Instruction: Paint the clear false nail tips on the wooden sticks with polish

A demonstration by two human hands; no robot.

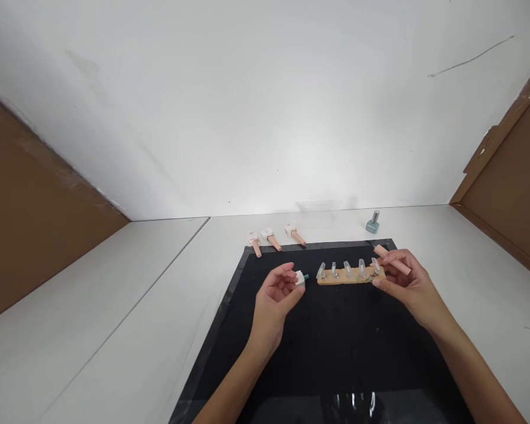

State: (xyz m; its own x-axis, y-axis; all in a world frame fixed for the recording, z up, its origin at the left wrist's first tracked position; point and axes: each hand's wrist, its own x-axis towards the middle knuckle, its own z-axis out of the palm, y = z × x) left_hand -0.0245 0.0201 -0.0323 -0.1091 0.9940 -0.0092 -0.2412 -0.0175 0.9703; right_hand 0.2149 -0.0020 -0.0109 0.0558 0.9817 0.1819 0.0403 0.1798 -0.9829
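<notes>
My left hand (pixel 277 294) is closed round a small white nail polish bottle (pixel 300 280), uncapped, its green neck pointing right. My right hand (pixel 406 282) holds the peach brush cap (pixel 393 259) between its fingers, with the brush end pointing up and left. The thumb and fingers of that same hand are also at the right end of a wooden nail tip stand (pixel 342 277). Several clear nail tips (pixel 347 268) stand tilted in a row along it. Green shows near the right thumb, too small to make out.
Several capped polish bottles with peach caps (pixel 271 240) lie along the back edge of the black mat (pixel 335 335). A teal bottle with a silver cap (pixel 373 222) stands behind the mat at right. Brown cardboard panels (pixel 507 171) flank the white table (pixel 159 306).
</notes>
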